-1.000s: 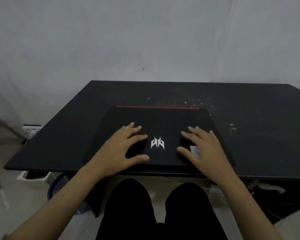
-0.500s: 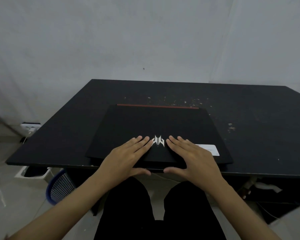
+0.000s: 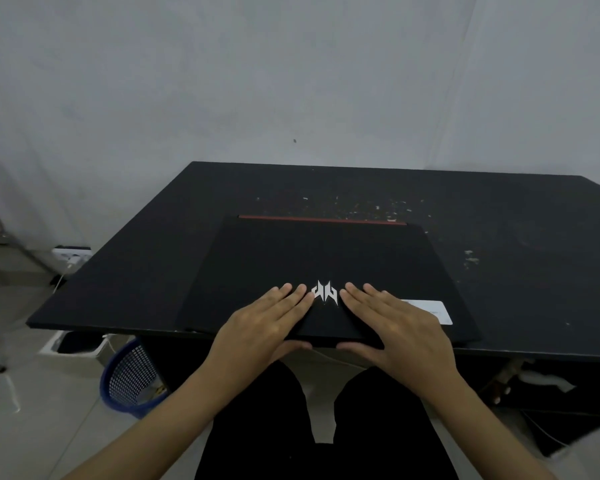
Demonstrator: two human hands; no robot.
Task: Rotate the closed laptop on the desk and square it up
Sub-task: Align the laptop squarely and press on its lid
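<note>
A closed black laptop (image 3: 309, 251) lies flat on the black desk (image 3: 516, 237), its red-striped hinge edge toward the wall and its front edge along the desk's near edge. A white logo (image 3: 324, 292) marks the lid, with a white sticker (image 3: 430, 310) near the front right corner. My left hand (image 3: 267, 323) and my right hand (image 3: 399, 327) rest on the lid on either side of the logo. Their fingers lie flat and together on top, and both thumbs curl against the laptop's front edge.
Pale specks dot the desk behind and to the right of the laptop. A blue mesh basket (image 3: 129, 379) and a white box (image 3: 73, 344) sit on the floor under the desk's left side. A white power strip (image 3: 71, 254) lies by the wall. My dark-clothed legs are below the desk edge.
Both hands slid back from the middle of the lid toward the near edge and closed in beside the logo, thumbs dropping to the front edge. The laptop itself looks unmoved.
</note>
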